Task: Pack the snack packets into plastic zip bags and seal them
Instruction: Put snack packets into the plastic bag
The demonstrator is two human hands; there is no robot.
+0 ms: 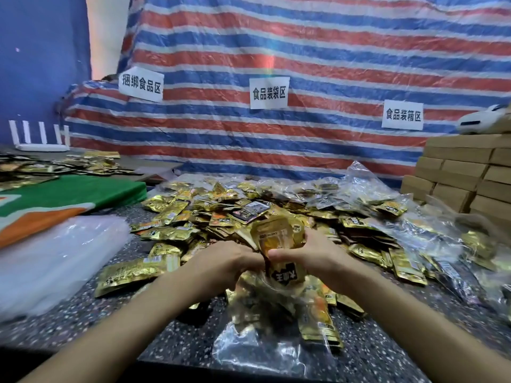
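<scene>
- Fingers (250, 262) of both hands are curled tight round a bundle of packets (276, 236), held upright at lower centre over the mouth of a zip bag (262, 335); whether they also pinch the bag's rim cannot be told.
- Striped tarp (331, 51) in red, blue and white fills the background, with three paper signs (268, 93) stuck on it.
- Speckled dark bench (171, 335) spans the lower frame.
- Loose gold snack packets lie in a pile (221, 214) at centre.
- Filled clear bags (373, 186) lie at right, beside stacked cardboard boxes (456, 172).
- Empty clear bags (55, 258) sit stacked at left, against a green and orange board (55, 200).
- That zip bag lies flat at bottom centre with gold packets already in it.
- Left hand (229, 261) and right hand (312, 258) meet, thumbs nearly touching, forearms reaching in from the bottom corners.
</scene>
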